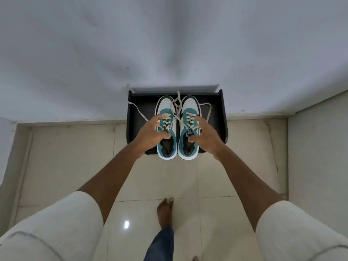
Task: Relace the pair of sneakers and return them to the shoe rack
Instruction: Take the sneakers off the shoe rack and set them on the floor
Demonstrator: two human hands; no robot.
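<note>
Two white and teal sneakers sit side by side on top of a black shoe rack against the white wall, toes toward the wall. My left hand grips the left sneaker at its tongue and outer side. My right hand grips the right sneaker the same way. Cream laces run through the eyelets, and their loose ends trail over the rack top to the left, right and between the toes. The heels overhang the rack's front edge.
The rack stands on a beige tiled floor in a narrow alcove, with a wall close on the right and a wall at the left. My bare foot is on the tiles below the rack.
</note>
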